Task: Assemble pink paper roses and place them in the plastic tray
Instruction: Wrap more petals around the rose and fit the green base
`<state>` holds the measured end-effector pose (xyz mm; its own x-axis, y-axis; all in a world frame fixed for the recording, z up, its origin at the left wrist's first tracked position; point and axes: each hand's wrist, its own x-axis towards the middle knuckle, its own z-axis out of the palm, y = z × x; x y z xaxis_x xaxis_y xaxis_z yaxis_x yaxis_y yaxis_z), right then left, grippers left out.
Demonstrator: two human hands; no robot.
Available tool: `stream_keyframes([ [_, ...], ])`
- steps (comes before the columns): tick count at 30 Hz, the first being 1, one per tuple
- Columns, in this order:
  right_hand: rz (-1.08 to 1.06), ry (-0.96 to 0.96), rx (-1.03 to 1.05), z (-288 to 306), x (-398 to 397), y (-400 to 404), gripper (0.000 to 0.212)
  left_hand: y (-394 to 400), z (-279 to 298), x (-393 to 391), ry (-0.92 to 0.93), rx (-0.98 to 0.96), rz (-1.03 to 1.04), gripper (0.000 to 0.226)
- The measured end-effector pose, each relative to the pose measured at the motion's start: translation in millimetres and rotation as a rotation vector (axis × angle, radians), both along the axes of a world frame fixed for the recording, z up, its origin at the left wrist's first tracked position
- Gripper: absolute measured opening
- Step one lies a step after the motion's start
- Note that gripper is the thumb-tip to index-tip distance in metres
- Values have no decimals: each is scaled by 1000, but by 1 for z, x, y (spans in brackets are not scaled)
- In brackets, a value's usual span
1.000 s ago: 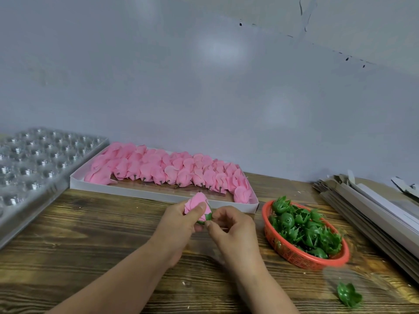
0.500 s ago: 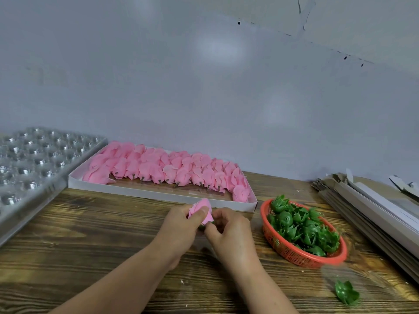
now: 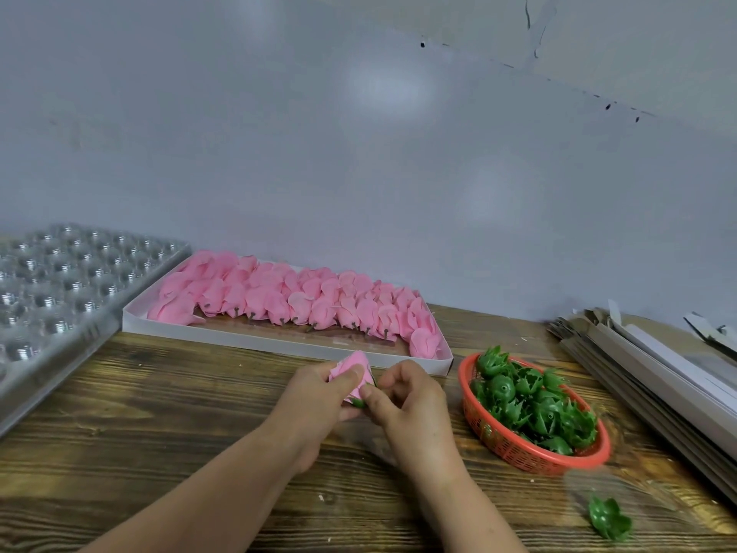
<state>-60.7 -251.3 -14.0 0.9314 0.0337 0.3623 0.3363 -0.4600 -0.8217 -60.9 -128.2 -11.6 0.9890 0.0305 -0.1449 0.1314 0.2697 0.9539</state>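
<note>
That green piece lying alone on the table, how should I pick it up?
Probably pinch the loose green piece by its rim with fingers, coming straight down from above. It lies apart from the red basket on the bare wooden table, its pointed leaves spread out around an open middle, so the edges give something to catch and nothing blocks the way.

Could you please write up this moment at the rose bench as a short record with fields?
left hand: holds the pink rose, thumb across the petals
right hand: fingers pinch the green base at the bottom of the rose
white box: behind the hands, holding rows of pink rose heads
red basket: right of the hands, full of green bases
loose green base: lies on the table, nearer than the basket
plastic tray: far left, no roses visible in it
</note>
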Motion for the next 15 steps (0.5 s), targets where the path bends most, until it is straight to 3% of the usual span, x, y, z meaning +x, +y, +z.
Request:
stream_keyframes([
  [6, 134, 51, 144, 0, -1, -2, 22, 7, 9, 2, 69, -216, 44, 15],
  [8, 184, 64, 205, 1, -1, -2, 32, 10, 10, 3, 92, -299, 45, 16],
  [15, 113, -102, 87, 0, -2, -3, 39, 6, 4, 0, 123, -375, -46, 20],
])
